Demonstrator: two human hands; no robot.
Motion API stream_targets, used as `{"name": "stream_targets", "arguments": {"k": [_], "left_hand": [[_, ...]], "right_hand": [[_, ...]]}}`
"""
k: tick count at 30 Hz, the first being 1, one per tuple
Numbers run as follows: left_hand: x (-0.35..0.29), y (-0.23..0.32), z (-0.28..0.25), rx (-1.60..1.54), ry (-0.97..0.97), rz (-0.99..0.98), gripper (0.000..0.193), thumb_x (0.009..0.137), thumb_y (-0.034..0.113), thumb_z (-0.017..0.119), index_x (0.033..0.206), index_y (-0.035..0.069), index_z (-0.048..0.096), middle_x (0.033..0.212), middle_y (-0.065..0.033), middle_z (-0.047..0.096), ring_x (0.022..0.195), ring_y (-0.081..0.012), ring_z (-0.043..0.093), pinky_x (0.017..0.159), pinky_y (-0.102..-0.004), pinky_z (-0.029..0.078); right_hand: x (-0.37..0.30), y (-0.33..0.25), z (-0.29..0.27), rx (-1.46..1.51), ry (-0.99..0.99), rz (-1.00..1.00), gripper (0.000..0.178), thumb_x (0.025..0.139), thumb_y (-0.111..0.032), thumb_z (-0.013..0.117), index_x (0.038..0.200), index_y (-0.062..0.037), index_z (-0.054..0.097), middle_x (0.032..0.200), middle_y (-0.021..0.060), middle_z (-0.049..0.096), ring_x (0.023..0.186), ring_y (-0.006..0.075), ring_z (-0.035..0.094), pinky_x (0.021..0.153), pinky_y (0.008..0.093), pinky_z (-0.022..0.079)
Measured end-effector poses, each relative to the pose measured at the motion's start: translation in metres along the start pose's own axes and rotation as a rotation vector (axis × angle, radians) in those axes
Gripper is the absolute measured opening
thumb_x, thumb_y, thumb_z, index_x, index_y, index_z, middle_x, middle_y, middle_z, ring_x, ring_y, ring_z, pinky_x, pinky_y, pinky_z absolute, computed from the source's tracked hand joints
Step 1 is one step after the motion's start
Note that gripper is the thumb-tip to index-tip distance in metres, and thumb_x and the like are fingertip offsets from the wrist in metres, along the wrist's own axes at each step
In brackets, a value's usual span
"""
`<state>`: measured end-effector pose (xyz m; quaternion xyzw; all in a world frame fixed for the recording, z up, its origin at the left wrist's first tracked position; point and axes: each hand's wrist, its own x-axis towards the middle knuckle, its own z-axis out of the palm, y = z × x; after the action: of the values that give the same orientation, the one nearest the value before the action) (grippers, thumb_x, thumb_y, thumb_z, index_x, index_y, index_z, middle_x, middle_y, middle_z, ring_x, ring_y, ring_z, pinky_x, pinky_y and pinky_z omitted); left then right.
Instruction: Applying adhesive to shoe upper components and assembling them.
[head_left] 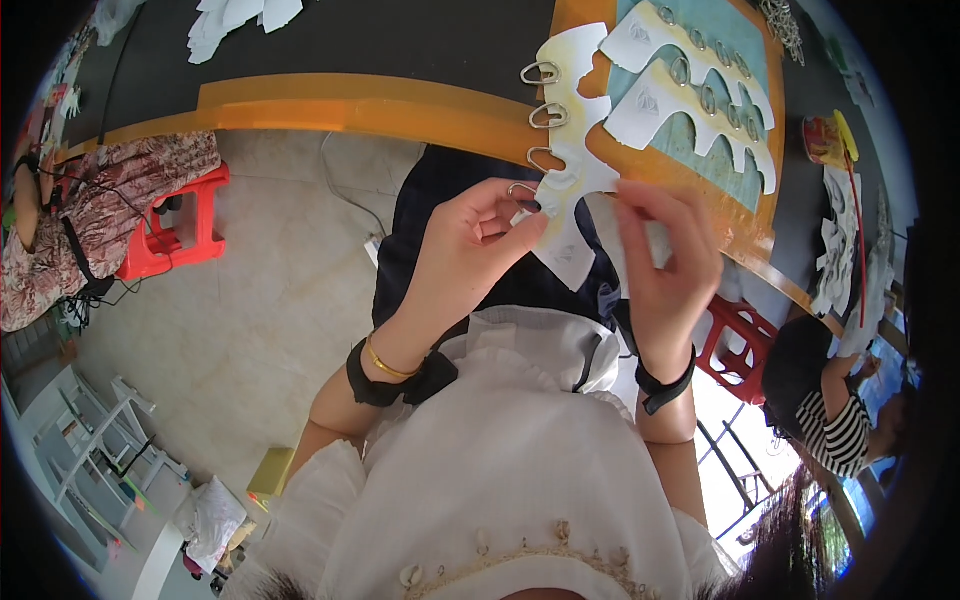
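Note:
Between my hands is a white card strip point(567, 262) with a scalloped right edge and yellowish smears. Several oval wire rings point(548, 116) stick out along its left side. My left hand point(482, 232) pinches the lower part of the strip, thumb on top, beside the lowest ring. My right hand point(672, 245) is at the strip's right edge, its fingertips close to the card and blurred by motion; whether they touch it is unclear. Two similar scalloped strips with rings, an upper one point(640, 38) and a lower one point(640, 108), lie at the far right.
Those strips rest on a blue-green mat point(745, 190) atop the dark table point(400, 40), edged with orange-brown tape point(330, 103). White pieces point(235, 22) lie at the far left. Red stools point(185, 225) stand either side. Another person point(840, 425) sits at right; someone in patterned clothing is at left.

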<state>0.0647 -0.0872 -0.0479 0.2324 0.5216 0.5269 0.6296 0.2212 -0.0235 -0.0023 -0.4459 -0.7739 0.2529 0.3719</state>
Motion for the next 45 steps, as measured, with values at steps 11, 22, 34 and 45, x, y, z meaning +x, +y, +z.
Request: {"name": "stream_targets", "arguments": {"k": [11, 22, 34, 45], "left_hand": [[-0.001, 0.001, 0.000, 0.072, 0.057, 0.111, 0.019, 0.084, 0.009, 0.065, 0.094, -0.006, 0.063, 0.083, -0.0071, 0.067, 0.076, -0.0084, 0.062, 0.071, -0.0211, 0.049], [-0.001, 0.017, -0.005, 0.451, 0.037, 0.214, 0.015, 0.084, 0.007, 0.065, 0.092, -0.005, 0.063, 0.085, -0.0087, 0.067, 0.080, -0.0111, 0.064, 0.069, -0.0208, 0.049], [0.000, 0.011, -0.001, 0.300, 0.026, 0.211, 0.017, 0.082, 0.008, 0.065, 0.095, -0.003, 0.063, 0.080, -0.0076, 0.068, 0.076, -0.0103, 0.065, 0.068, -0.0225, 0.050], [0.005, 0.012, 0.004, 0.254, -0.058, 0.296, 0.017, 0.082, 0.008, 0.066, 0.092, -0.004, 0.060, 0.082, -0.0075, 0.066, 0.077, -0.0106, 0.063, 0.072, -0.0241, 0.051]], "right_hand": [[-0.003, 0.005, 0.026, -0.006, -0.108, -0.091, 0.017, 0.068, 0.003, 0.070, 0.083, -0.0038, 0.066, 0.076, 0.0055, 0.058, 0.067, 0.0211, 0.054, 0.057, 0.0304, 0.043], [0.003, 0.009, 0.019, 0.069, -0.221, -0.196, 0.026, 0.065, 0.005, 0.069, 0.088, -0.0054, 0.067, 0.079, 0.0060, 0.058, 0.070, 0.0213, 0.058, 0.058, 0.0299, 0.046], [0.009, 0.004, 0.019, 0.152, -0.287, -0.038, 0.016, 0.070, 0.006, 0.064, 0.082, -0.0022, 0.059, 0.077, 0.0059, 0.057, 0.062, 0.0174, 0.058, 0.054, 0.0266, 0.047], [0.007, 0.005, 0.019, 0.312, -0.261, 0.217, 0.029, 0.073, 0.005, 0.066, 0.098, -0.0044, 0.052, 0.072, 0.0040, 0.056, 0.061, 0.0113, 0.057, 0.055, 0.0226, 0.047]]}}
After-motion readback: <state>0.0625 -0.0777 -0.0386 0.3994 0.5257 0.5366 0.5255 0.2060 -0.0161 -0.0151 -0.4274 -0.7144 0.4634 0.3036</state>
